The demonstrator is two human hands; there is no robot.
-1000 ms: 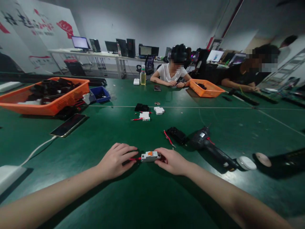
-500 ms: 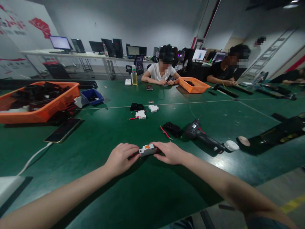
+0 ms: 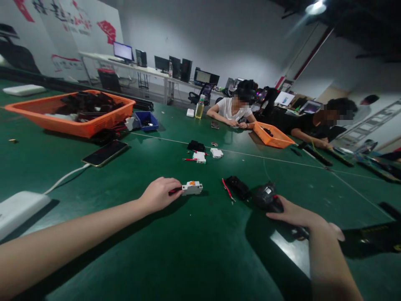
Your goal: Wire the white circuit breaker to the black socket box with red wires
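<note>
My left hand [image 3: 161, 194] is closed at the left end of a small white circuit breaker [image 3: 193, 189] with an orange switch. A dark red wire end [image 3: 174, 190] shows between its fingers. On the right, my right hand [image 3: 293, 211] is wrapped around the handle of a black cordless drill [image 3: 265, 195], which its palm and fingers partly hide. Between the hands lie a red wire [image 3: 228, 190] with metal ends and a black part [image 3: 238, 187]. Farther back are two more white breakers [image 3: 199, 157], one with red wires, and a black block [image 3: 196, 146].
An orange basket [image 3: 87, 129] of black parts, a blue bin [image 3: 153, 125] and a phone [image 3: 105, 153] are at left. A white box [image 3: 23, 211] with a cable lies nearer. Across the green table, people work beside another orange basket [image 3: 282, 142]. A bottle [image 3: 199, 107] stands back.
My right hand has let go of the breaker and moved right onto the drill. My left hand stays at the breaker. The view has turned left and tilted.
</note>
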